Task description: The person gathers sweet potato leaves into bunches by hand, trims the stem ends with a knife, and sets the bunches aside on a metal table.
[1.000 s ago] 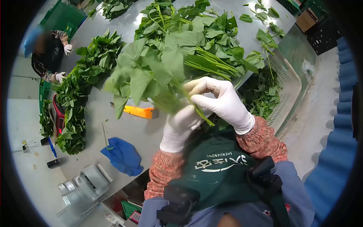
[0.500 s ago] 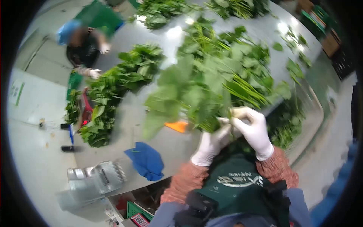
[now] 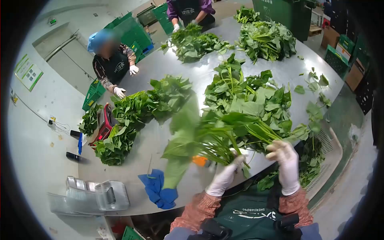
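My left hand point(image 3: 227, 176), in a white glove, is closed round the stems of a bunch of leafy greens point(image 3: 212, 140); its big leaves hang out to the left, blurred. At the right, my right hand point(image 3: 285, 162), also gloved, has its fingers bent at the stem ends of the large pile of greens point(image 3: 256, 100). Whether it grips any stem is hard to make out. An orange object point(image 3: 199, 161) lies behind the held bunch.
A blue cloth point(image 3: 158, 190) and clear plastic trays point(image 3: 98, 195) lie at the table's near left. Beyond are a red scale point(image 3: 105, 126), more greens point(image 3: 268, 40) and two co-workers. A white basket point(image 3: 330, 160) with greens stands at the right.
My hands have moved apart: the right one went from beside the left to the pile's stems. The view has tilted up, showing a second co-worker at the back.
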`<state>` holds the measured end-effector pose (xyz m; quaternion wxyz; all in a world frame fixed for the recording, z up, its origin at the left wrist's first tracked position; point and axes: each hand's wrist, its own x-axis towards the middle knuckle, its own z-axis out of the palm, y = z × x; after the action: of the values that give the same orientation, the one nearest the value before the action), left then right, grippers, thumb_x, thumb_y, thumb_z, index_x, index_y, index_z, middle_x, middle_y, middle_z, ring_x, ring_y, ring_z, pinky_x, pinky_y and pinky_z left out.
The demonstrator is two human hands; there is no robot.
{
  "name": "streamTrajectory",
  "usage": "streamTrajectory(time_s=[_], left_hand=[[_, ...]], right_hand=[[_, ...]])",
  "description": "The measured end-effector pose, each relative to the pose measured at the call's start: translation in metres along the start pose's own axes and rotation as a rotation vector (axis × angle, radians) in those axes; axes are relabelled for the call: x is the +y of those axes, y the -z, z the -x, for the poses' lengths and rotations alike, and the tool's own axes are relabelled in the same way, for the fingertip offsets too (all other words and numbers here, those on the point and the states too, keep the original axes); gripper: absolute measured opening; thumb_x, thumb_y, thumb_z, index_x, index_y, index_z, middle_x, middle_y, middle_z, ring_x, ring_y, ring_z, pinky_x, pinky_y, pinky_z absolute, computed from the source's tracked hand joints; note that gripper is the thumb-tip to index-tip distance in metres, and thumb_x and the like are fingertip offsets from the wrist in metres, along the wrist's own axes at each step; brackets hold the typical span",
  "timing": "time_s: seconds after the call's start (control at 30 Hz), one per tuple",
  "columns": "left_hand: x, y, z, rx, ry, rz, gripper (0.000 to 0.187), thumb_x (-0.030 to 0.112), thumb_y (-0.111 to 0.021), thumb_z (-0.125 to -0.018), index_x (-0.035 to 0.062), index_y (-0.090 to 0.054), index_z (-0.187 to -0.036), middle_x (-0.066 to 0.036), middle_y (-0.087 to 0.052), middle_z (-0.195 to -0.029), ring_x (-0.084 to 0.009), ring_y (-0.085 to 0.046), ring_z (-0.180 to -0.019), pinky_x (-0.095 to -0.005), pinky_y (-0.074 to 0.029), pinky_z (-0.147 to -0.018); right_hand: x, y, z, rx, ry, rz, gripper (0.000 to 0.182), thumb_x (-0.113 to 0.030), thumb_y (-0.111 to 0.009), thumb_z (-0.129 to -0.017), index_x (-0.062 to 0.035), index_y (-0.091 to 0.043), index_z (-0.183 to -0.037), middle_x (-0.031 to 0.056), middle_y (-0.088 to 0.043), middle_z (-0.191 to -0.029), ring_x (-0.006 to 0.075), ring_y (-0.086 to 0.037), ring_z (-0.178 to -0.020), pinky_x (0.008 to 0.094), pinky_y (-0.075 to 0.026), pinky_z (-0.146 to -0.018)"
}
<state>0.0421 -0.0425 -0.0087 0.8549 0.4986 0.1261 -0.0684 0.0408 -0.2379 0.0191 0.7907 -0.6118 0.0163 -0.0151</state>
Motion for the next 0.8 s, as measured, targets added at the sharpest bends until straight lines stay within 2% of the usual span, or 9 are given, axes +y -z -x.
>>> streamTrajectory(time_s=[0.07, 0.13, 0.23, 0.3, 0.37, 0.53, 0.63, 0.73, 0.8], left_hand=[[0.003, -0.001, 0.006, -0.201, -0.011, -0.186, 0.016, 0.008, -0.067, -0.088, 0.0053, -0.061, -0.103, 0.001, -0.062, -0.083, -0.0059, -0.053, -0.070, -0.0210, -0.042, -0.060], [-0.008, 0.000, 0.009, -0.308, 0.011, -0.043, 0.028, 0.009, -0.066, -0.089, 0.0008, -0.058, -0.115, -0.004, -0.063, -0.104, -0.0104, -0.058, -0.093, -0.0253, -0.048, -0.079], [0.002, -0.006, 0.019, -0.332, -0.078, -0.148, 0.036, 0.009, -0.065, -0.089, 0.0012, -0.053, -0.122, -0.006, -0.059, -0.112, -0.0114, -0.056, -0.101, -0.0257, -0.047, -0.083], [0.000, 0.005, 0.019, -0.326, -0.584, -0.854, 0.041, 0.008, -0.065, -0.089, 0.0025, -0.050, -0.127, -0.007, -0.056, -0.117, -0.0124, -0.054, -0.106, -0.0258, -0.047, -0.086], [-0.007, -0.002, 0.016, -0.291, 0.023, -0.270, 0.036, 0.005, -0.066, -0.087, 0.0018, -0.054, -0.121, -0.007, -0.056, -0.120, -0.0123, -0.055, -0.108, -0.0260, -0.049, -0.087], [-0.008, 0.014, 0.014, -0.472, 0.253, -0.257, 0.015, 0.010, -0.063, -0.090, 0.0052, -0.058, -0.103, -0.003, -0.059, -0.092, -0.0113, -0.057, -0.086, -0.0249, -0.048, -0.076], [-0.016, 0.002, 0.020, -0.268, -0.095, -0.273, 0.013, 0.011, -0.061, -0.090, 0.0050, -0.059, -0.102, -0.002, -0.060, -0.086, -0.0134, -0.057, -0.082, -0.0272, -0.048, -0.077], [-0.014, 0.004, 0.016, -0.241, -0.255, -0.324, 0.024, 0.010, -0.060, -0.092, 0.0032, -0.057, -0.115, -0.006, -0.063, -0.094, -0.0091, -0.057, -0.075, -0.0222, -0.046, -0.066], [0.002, 0.012, 0.009, -0.193, -0.146, -0.120, 0.026, 0.011, -0.056, -0.095, 0.0028, -0.055, -0.120, -0.005, -0.060, -0.083, -0.0079, -0.050, -0.061, -0.0219, -0.041, -0.056]], right_hand=[[0.008, -0.014, 0.002, -0.138, -0.014, 0.219, 0.020, -0.002, -0.058, -0.089, 0.0031, -0.063, -0.109, 0.0093, -0.066, -0.103, 0.0132, -0.063, -0.089, 0.0261, -0.050, -0.081], [0.001, -0.032, 0.003, -0.146, 0.062, 0.216, 0.017, 0.000, -0.060, -0.087, 0.0045, -0.065, -0.102, 0.0104, -0.066, -0.104, 0.0133, -0.062, -0.091, 0.0263, -0.049, -0.081], [0.007, -0.037, 0.001, -0.172, 0.185, 0.338, 0.014, 0.002, -0.062, -0.083, 0.0057, -0.065, -0.095, 0.0147, -0.065, -0.101, 0.0194, -0.063, -0.091, 0.0283, -0.050, -0.080], [0.008, -0.038, -0.001, -0.202, 0.194, 0.327, 0.012, 0.003, -0.063, -0.081, 0.0054, -0.065, -0.093, 0.0156, -0.065, -0.100, 0.0219, -0.064, -0.089, 0.0292, -0.050, -0.080], [0.004, -0.038, -0.004, -0.281, 0.263, 0.398, 0.010, 0.002, -0.063, -0.079, 0.0047, -0.065, -0.089, 0.0159, -0.065, -0.096, 0.0250, -0.063, -0.088, 0.0314, -0.049, -0.080], [0.000, -0.041, -0.005, -0.407, 0.403, 0.455, 0.010, -0.001, -0.065, -0.078, 0.0022, -0.066, -0.088, 0.0153, -0.065, -0.094, 0.0299, -0.063, -0.092, 0.0358, -0.049, -0.083], [-0.002, -0.040, -0.010, -0.487, 0.519, 0.504, 0.012, -0.003, -0.065, -0.080, -0.0003, -0.065, -0.092, 0.0151, -0.065, -0.095, 0.0319, -0.062, -0.091, 0.0377, -0.048, -0.081], [-0.008, -0.035, -0.006, -0.343, 0.275, 0.470, 0.023, -0.003, -0.062, -0.082, -0.0011, -0.066, -0.105, 0.0151, -0.066, -0.095, 0.0267, -0.063, -0.085, 0.0333, -0.050, -0.075], [-0.005, -0.015, -0.016, -0.098, 0.344, 0.514, 0.022, -0.005, -0.063, -0.083, -0.0010, -0.067, -0.104, 0.0149, -0.067, -0.095, 0.0251, -0.065, -0.085, 0.0313, -0.051, -0.075]])
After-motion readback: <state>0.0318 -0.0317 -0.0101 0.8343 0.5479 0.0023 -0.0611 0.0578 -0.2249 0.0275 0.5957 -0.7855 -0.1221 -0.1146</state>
